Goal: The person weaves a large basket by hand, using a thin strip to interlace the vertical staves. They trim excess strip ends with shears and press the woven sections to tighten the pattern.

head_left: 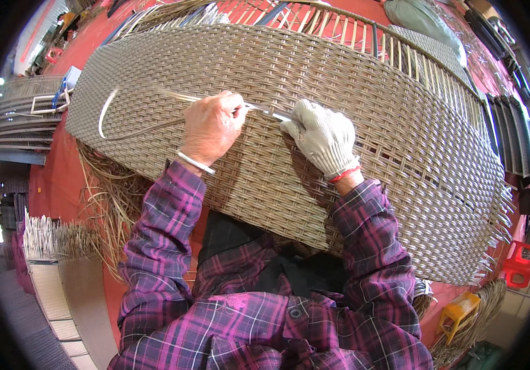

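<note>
A large woven panel of brown-grey wicker [265, 185] lies across in front of me, sloping toward my lap. My left hand [212, 126], bare with a white band at the wrist, is closed round a pale flat weaving strip [144, 131]. The strip loops out to the left over the weave, and its short end points toward my other hand. My right hand [325, 135], in a white knitted glove, is closed on a thin shiny metal tool [282, 115]; its handle is hidden in the fist. The tool's tip and the strip's end meet or nearly meet between the hands.
Small gaps [401, 163] run through the weave right of my glove. Loose strips [114, 185] hang at the panel's left. A slatted frame [339, 28] stands beyond it. A yellow stool [459, 314] and a red stool [519, 264] stand at right on red floor covering.
</note>
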